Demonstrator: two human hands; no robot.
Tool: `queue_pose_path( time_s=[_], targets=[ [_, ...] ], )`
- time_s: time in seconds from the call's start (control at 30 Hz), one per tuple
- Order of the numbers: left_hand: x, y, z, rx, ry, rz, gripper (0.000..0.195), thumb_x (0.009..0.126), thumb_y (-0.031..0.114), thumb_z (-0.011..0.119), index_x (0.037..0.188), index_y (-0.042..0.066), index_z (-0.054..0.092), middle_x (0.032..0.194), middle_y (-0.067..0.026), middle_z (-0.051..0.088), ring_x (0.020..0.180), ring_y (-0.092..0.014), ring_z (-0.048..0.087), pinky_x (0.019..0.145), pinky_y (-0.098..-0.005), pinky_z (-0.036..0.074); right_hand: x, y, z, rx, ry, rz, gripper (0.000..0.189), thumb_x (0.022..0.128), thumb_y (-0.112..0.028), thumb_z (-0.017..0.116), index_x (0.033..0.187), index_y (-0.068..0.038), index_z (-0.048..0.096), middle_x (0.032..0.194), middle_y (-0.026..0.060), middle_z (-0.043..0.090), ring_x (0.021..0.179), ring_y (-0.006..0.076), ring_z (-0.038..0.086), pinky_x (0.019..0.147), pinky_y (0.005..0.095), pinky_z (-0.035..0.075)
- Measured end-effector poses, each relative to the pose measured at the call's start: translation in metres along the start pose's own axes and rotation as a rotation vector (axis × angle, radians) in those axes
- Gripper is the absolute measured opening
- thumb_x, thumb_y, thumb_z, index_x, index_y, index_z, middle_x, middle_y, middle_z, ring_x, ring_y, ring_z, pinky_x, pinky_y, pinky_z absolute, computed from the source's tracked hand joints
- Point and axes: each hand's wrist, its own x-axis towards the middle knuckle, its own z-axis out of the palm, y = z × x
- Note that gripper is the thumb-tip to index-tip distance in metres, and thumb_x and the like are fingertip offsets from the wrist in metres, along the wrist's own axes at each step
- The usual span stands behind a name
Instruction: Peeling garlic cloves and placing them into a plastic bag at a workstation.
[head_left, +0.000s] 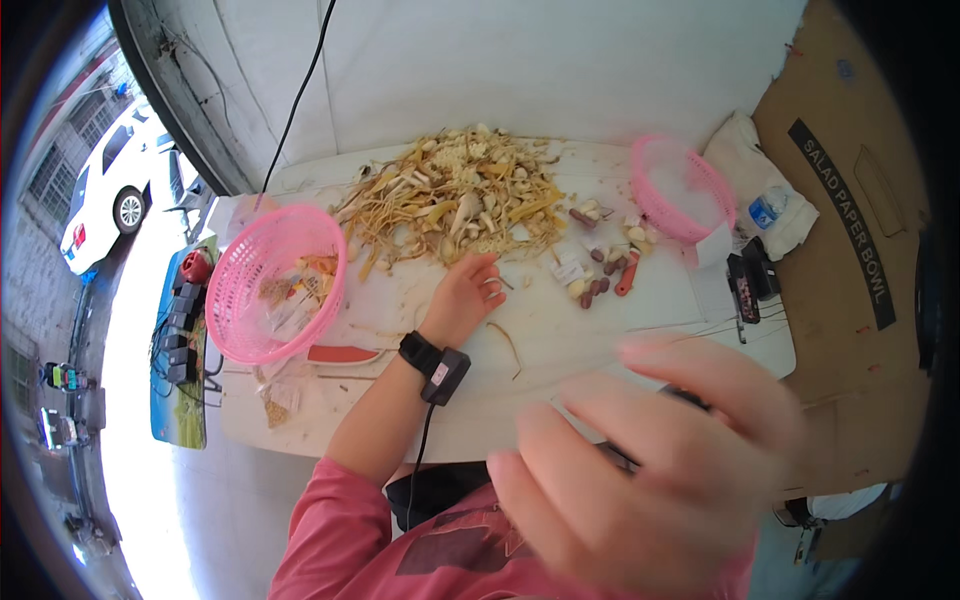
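Observation:
My left hand (466, 292) rests over the white tabletop (442, 397) with its fingers slightly curled and nothing visible in it. Just beyond it is a large heap of dried ingredients (465, 199), with stringy roots, pale slices and yellowish strips. On that wrist sits a black strap with a small black box (445, 376), from which a cable runs down. Large and blurred, my right hand (637, 465) is raised close to the camera, fingers bent and apart. Dark parts show between those fingers, but I cannot tell what they are.
A pink plastic basket (217, 319) with packets inside stands at left, beside a red-and-white knife-shaped item (343, 355). To the right are dark red dried fruits (586, 300), a red-handled tool (628, 274), another pink basket (651, 195), a water bottle (766, 207) and black devices (752, 274).

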Motion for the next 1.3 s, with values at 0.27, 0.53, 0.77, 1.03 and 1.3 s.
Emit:
queue_pose_path(
  time_s=[0.27,0.53,0.77,1.03,1.3],
  targets=[
    [0.002,-0.014,0.014,-0.03,-0.014,-0.004,0.03,0.097,0.031,0.045,0.11,0.007,0.056,0.092,-0.0018,0.061,0.082,-0.015,0.059,0.084,-0.0355,0.048,-0.091,-0.014,0.084,0.74,-0.503,0.202,0.01,0.073,-0.013,0.06,0.082,-0.013,0.062,0.078,0.0,0.058,0.075,0.0185,0.057,0.068,0.0315,0.045],
    [0.0,-0.009,0.012,0.004,0.011,0.072,0.028,0.096,0.032,0.048,0.103,0.006,0.056,0.08,-0.0002,0.054,0.075,-0.014,0.054,0.076,-0.0302,0.048,-0.151,0.056,0.148,0.904,-0.822,0.815,0.019,0.086,-0.022,0.056,0.096,-0.008,0.066,0.089,0.0085,0.065,0.078,0.0235,0.062,0.068,0.0335,0.048],
    [0.003,-0.013,0.013,-0.038,0.072,0.139,0.021,0.095,0.026,0.049,0.098,0.006,0.055,0.076,0.0,0.052,0.072,-0.013,0.053,0.075,-0.0289,0.048,-0.159,0.063,0.23,0.473,-0.638,0.911,0.02,0.08,-0.028,0.062,0.076,-0.008,0.066,0.077,0.0096,0.064,0.074,0.0268,0.062,0.064,0.0375,0.048],
    [-0.008,-0.033,0.044,0.179,0.04,0.097,0.04,0.098,0.03,0.045,0.126,0.001,0.046,0.114,-0.0096,0.056,0.107,-0.019,0.055,0.099,-0.0354,0.042,-0.136,0.028,0.186,0.578,-0.446,1.146,0.016,0.078,-0.024,0.064,0.078,-0.008,0.061,0.076,0.0084,0.063,0.075,0.0264,0.062,0.063,0.0368,0.048],
    [-0.002,-0.034,0.024,-0.011,0.085,0.137,0.038,0.099,0.028,0.041,0.128,0.003,0.044,0.112,-0.0078,0.057,0.101,-0.019,0.055,0.099,-0.0373,0.043,-0.131,0.046,0.212,0.601,-0.402,1.072,0.014,0.078,-0.024,0.064,0.076,-0.01,0.066,0.078,0.0096,0.061,0.077,0.0287,0.06,0.065,0.0381,0.046]
  ],
)
